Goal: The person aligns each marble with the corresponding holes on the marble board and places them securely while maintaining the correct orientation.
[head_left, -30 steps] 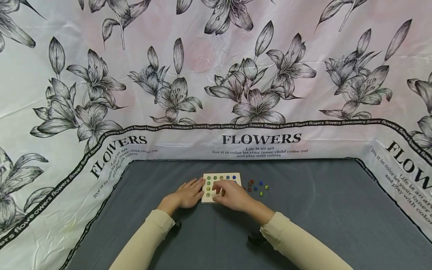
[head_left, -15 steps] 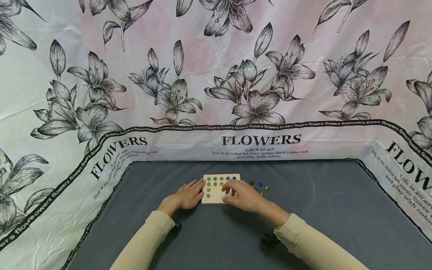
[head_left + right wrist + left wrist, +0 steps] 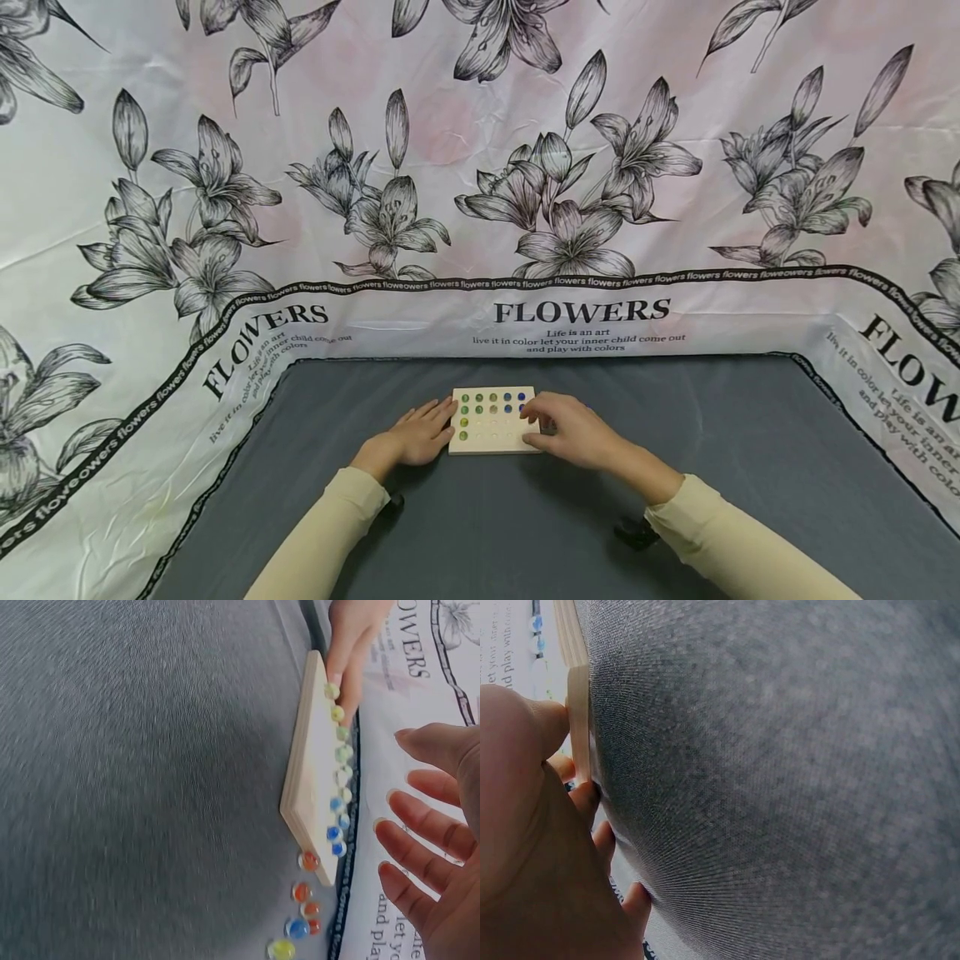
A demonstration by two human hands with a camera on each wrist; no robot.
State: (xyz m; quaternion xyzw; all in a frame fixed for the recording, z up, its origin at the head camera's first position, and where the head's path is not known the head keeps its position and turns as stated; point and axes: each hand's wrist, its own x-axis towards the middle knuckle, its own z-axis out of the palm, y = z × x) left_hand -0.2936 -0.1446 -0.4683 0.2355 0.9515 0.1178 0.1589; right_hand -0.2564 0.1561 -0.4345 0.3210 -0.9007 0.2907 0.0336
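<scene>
A pale wooden board (image 3: 487, 448) with rows of hollows lies on the dark grey cloth. Green, clear and blue marbles (image 3: 507, 397) fill its two far rows, and yellowish marbles (image 3: 463, 429) sit in the left column. My left hand (image 3: 414, 435) rests flat with its fingers against the board's left edge. Over the right edge hovers my right hand (image 3: 581, 429), thumb and fingers apart with nothing between them. Beside that edge, the right wrist view shows loose orange-red marbles (image 3: 301, 892), a blue marble (image 3: 298, 928) and a yellow marble (image 3: 282, 949); the hand hides them from the head view.
The grey cloth (image 3: 750, 467) extends around the board on all sides. Behind it rises a white and pink fabric backdrop (image 3: 435, 317) printed with lilies and lettering. Black wrist devices show under both forearms, one of them (image 3: 636, 533) below the right sleeve.
My right hand has moved rightward across the board, from its lower left part to its right edge. More of the board shows now, and the loose marbles are covered. My left hand stays put.
</scene>
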